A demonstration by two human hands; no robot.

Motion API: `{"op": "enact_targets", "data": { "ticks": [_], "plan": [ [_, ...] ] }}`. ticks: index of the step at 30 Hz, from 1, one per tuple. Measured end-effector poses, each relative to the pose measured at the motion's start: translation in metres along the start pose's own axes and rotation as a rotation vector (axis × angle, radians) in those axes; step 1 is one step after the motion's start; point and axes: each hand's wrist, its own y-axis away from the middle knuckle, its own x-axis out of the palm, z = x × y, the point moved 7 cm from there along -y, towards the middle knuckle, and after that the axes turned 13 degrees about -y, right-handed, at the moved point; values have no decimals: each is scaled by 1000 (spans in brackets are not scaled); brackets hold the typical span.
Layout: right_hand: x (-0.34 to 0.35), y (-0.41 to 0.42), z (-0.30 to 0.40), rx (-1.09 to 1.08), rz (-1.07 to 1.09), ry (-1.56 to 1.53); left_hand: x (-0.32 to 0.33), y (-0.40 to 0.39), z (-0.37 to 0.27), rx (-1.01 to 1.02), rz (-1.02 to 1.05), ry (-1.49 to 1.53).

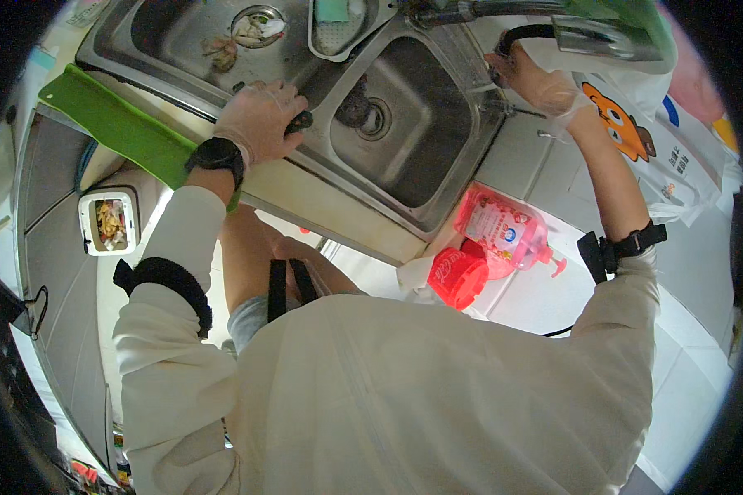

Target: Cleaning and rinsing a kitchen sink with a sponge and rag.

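Both hands wear thin clear gloves. My left hand (263, 117) is closed over a dark object (298, 122) at the front rim of a double stainless-steel sink (316, 154); what the object is cannot be told. Near the tap at the sink's far right corner, my right hand (526, 74) has its fingers bent by a metal fitting, and a grip there is not clear. A dark round thing (353, 111) sits by the drain of the right basin. Food scraps (257, 30) fill the left drain, with a brownish scrap (221, 52) beside it.
A green flexible board (117, 127) lies left of my left hand. A white bin (109, 221) of scraps stands below. A pink pump bottle (501, 226) and a red container (458, 278) are right of the sink. A drain basket (347, 31) and a printed plastic bag (662, 148) are also around.
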Motion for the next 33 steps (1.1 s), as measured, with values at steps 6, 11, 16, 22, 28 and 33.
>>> {"op": "enact_targets", "data": {
  "ticks": [6, 11, 16, 22, 28, 33],
  "plan": [
    [-7, 10, 0, -12, 55, -32, 1, 2, 0, -7, -47, 10],
    [22, 8, 7, -216, -17, -255, -5, -3, 0, 14, 120, 87],
    [66, 2, 57, -323, 88, -933, -10, 3, -2, -22, 66, 21],
    [118, 5, 95, -424, 17, -1223, -23, 1, -4, -16, 30, -71],
    [143, 15, 86, -88, -153, -1570, -34, -8, -8, 94, 8, 88],
    [175, 25, 91, -157, 77, -1797, -111, -52, -73, 57, -45, 411]
  ]
}}
